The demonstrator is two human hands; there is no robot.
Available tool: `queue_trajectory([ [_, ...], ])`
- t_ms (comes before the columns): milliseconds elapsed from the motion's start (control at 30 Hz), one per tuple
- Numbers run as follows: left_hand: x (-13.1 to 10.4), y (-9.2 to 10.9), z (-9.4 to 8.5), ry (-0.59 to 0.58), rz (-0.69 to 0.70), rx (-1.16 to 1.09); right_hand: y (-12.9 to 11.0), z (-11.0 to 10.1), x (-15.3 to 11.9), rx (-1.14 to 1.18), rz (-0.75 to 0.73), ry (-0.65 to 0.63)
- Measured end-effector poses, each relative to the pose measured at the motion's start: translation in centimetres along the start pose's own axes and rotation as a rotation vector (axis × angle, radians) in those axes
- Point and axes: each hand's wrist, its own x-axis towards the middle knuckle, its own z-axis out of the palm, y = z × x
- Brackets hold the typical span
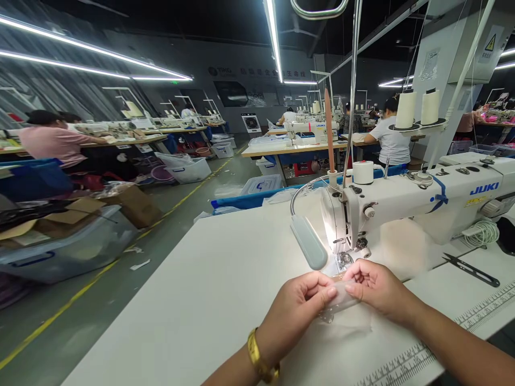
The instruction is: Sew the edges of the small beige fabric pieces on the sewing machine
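Note:
Close in front of the needle of a white JUKI sewing machine, a small piece of thin, whitish see-through material is stretched between my hands. My left hand pinches its left end between thumb and fingers; a yellow bracelet circles that wrist. On the other end, my right hand is closed in a pinch. The presser foot stands just beyond my fingertips, lit by the machine's lamp. Whether the material reaches under the foot is hidden by my fingers.
Thread snips lie right of my right hand, near a printed ruler strip along the table edge. A grey-green pad sits left of the needle. Thread cones stand behind. Plastic bins line the aisle; people sew at other tables.

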Motion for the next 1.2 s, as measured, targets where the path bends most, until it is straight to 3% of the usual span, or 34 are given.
queue_trajectory([
  [567, 0.04, -0.22, 0.1, -0.002, 0.023, 0.043, -0.55, -0.02, -0.25, -0.107, -0.023, 0.069],
  [1200, -0.03, -0.25, 0.25, -0.033, 0.071, 0.092, 0.08, -0.05, -0.17, -0.09, -0.051, 0.042],
])
